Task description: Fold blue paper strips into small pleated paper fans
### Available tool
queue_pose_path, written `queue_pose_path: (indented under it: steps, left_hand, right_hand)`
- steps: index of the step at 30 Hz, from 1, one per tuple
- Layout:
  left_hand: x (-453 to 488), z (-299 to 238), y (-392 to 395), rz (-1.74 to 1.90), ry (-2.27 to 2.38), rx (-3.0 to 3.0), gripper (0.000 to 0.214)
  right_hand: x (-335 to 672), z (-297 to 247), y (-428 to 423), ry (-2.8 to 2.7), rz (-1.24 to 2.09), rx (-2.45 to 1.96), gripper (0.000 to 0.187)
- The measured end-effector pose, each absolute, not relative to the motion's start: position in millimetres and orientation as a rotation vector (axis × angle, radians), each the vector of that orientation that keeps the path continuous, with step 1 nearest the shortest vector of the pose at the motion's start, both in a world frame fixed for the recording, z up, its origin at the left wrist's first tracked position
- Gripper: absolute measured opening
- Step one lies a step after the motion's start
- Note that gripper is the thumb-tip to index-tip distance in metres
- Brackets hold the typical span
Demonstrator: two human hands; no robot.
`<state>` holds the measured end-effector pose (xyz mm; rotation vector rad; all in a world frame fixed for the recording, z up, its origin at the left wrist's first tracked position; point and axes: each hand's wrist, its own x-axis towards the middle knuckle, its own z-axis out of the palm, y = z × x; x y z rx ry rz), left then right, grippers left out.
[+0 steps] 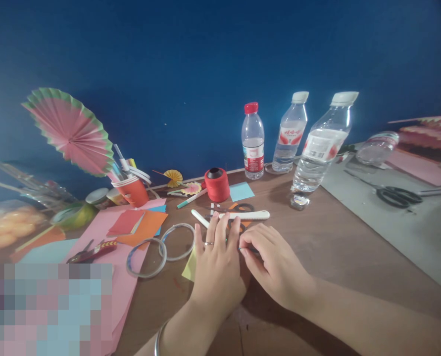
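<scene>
My left hand (219,264) lies palm down on the brown table with its fingers stretched out and a ring on one finger. A piece of yellow paper (189,267) sticks out from beneath it. Close beside it, my right hand (275,262) is closed in a pinch; a thin dark bit shows at its fingertips, too small to name. Just beyond the fingers lie a white-handled cutter (255,215), a pair of scissors (243,207) and some orange paper. Two rolls of clear tape (146,258) rest left of my left hand.
A red spool of thread (217,185) stands behind the scissors, near a blue paper square (242,191). Upright water bottles (253,143) line the back. At left are coloured paper sheets (127,282), an orange cup of pens (131,192) and a pleated paper fan (70,133). Black scissors (398,196) lie right.
</scene>
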<state>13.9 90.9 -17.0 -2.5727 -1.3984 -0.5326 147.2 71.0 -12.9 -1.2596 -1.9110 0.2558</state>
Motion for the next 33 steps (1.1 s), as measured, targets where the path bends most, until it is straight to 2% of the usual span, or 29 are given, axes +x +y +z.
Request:
queue_pose_path:
  steps: [33]
  left_hand:
    - [13.8, -21.1, 89.6, -0.410, -1.309, -2.488, 0.062]
  right_hand:
    - [146.1, -17.1, 71.3, -1.908, 0.152, -1.223, 0.015]
